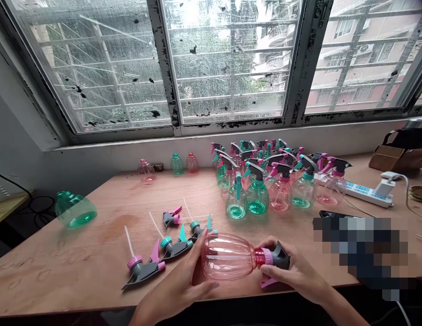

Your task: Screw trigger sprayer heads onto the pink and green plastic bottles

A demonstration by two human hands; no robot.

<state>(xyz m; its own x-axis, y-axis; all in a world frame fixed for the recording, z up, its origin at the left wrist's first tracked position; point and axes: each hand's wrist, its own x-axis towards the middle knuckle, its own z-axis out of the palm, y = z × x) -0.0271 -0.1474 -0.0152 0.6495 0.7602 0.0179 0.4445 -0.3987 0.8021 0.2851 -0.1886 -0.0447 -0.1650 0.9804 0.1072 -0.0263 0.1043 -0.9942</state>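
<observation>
A clear pink spray bottle [229, 256] lies sideways between my hands above the front edge of the table. My left hand [188, 276] is wrapped round its base. At the neck, my right hand [288, 267] grips the black and pink spray head [274, 257], which sits against the bottle's mouth; whether it is fully screwed down I cannot tell. Left of the bottle lie loose spray heads with straws: a pink and grey one [143, 269], a teal and grey one [173, 246], another teal one [197, 228], and a pink one [172, 218] behind.
Many spray bottles with heads [258, 199] stand grouped at the back right. A green bottle [75, 210] lies tilted at the left; headless bottles [177, 164] stand near the wall. A power strip [367, 194], a phone [336, 214] and a brown bag [397, 151] are at the right.
</observation>
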